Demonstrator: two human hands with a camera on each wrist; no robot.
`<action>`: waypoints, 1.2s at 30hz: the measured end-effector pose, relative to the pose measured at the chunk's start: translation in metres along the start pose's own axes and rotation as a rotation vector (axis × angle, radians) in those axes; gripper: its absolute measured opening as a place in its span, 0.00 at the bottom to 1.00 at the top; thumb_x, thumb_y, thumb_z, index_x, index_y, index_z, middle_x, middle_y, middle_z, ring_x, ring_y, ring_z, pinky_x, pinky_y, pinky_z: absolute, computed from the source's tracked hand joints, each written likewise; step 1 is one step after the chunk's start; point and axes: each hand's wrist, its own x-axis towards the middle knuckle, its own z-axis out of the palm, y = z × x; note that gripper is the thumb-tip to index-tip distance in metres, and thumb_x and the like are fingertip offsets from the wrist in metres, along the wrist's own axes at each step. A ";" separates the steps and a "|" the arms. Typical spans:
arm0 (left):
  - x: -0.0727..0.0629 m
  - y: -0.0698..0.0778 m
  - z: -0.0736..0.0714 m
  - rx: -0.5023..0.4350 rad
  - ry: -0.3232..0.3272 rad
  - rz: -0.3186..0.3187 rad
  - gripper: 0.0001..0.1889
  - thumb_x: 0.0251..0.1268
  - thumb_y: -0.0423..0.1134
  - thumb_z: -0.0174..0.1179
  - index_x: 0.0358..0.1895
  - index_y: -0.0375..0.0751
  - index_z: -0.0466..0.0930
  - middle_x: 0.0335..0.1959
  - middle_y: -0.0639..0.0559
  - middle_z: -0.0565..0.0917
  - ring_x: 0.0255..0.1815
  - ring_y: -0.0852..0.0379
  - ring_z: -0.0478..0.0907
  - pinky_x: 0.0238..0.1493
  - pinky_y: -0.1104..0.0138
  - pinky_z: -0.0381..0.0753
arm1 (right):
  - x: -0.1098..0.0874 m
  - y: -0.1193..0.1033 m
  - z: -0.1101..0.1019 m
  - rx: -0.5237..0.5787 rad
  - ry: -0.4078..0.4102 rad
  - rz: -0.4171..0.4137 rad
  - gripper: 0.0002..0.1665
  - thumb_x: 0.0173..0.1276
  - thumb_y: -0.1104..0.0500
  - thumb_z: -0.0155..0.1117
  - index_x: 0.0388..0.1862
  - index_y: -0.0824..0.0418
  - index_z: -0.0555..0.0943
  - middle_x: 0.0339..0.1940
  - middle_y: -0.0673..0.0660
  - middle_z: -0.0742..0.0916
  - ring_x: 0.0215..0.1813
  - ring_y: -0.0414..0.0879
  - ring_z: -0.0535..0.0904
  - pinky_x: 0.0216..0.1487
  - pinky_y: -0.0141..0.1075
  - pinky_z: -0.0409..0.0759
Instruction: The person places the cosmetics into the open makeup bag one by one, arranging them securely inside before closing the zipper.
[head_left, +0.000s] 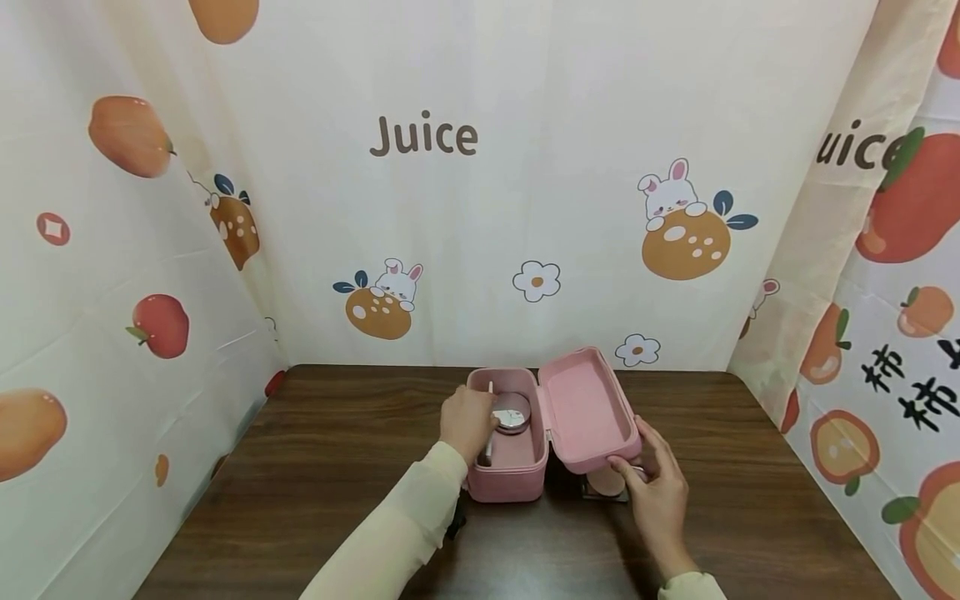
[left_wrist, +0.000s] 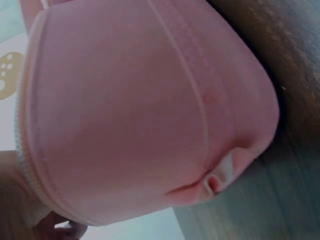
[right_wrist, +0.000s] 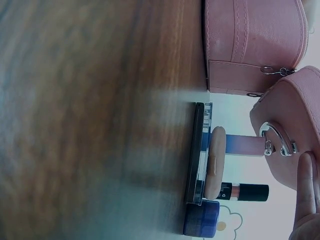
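So the biggest thing around me is the cream curtain point(head_left: 465, 225) with fruit, bunnies and "Juice" printed on it, hanging past the far edge of the dark wood table point(head_left: 367, 433). My pink case point(head_left: 507, 487) sits on that surface around the middle of its width, much closer to the far edge than to the left or right ones, with its lid point(head_left: 588, 404) swung out tilted toward the right edge. My right hand point(head_left: 658, 492) has that lid clamped at its near right corner, thumb at the near edge and the other fingers round the right side. My left hand point(head_left: 468, 421) reaches over the case's left rim with the fingers bent down inside, right at the brush point(head_left: 487, 457), but honestly I can't tell if they're pinching it or just up against it. A round compact point(head_left: 517, 400) is in there too, toward the far end, just right of those fingers. On the table beside the case's right wall, under the raised lid, there's a flat black and clear box point(right_wrist: 194, 160) with a beige puff point(right_wrist: 215, 162) lying on top. A blue jar point(right_wrist: 202, 219) is right next to it, and a pink and blue tube point(right_wrist: 247, 145) plus a black lipstick point(right_wrist: 253, 192) stand upright behind the puff.
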 end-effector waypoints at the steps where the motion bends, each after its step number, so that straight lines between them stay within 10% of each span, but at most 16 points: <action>1: 0.000 0.000 0.002 0.029 0.015 0.012 0.11 0.48 0.46 0.75 0.36 0.49 0.90 0.29 0.53 0.88 0.33 0.50 0.81 0.32 0.59 0.79 | 0.000 0.000 0.000 -0.002 0.002 0.000 0.43 0.49 0.76 0.74 0.66 0.59 0.76 0.63 0.56 0.80 0.32 0.27 0.80 0.33 0.18 0.77; 15: 0.003 0.003 0.013 0.245 -0.042 0.053 0.14 0.52 0.54 0.72 0.40 0.54 0.89 0.31 0.59 0.89 0.63 0.51 0.72 0.75 0.44 0.47 | 0.000 0.004 0.001 0.025 0.009 -0.017 0.43 0.48 0.77 0.74 0.66 0.63 0.76 0.62 0.61 0.80 0.33 0.27 0.80 0.32 0.18 0.77; 36: 0.005 0.010 0.023 0.399 -0.167 0.060 0.12 0.67 0.36 0.58 0.28 0.55 0.87 0.31 0.58 0.87 0.60 0.50 0.71 0.74 0.39 0.41 | 0.001 0.001 0.001 0.042 0.000 -0.024 0.42 0.48 0.78 0.73 0.65 0.64 0.75 0.62 0.63 0.80 0.33 0.27 0.80 0.33 0.19 0.77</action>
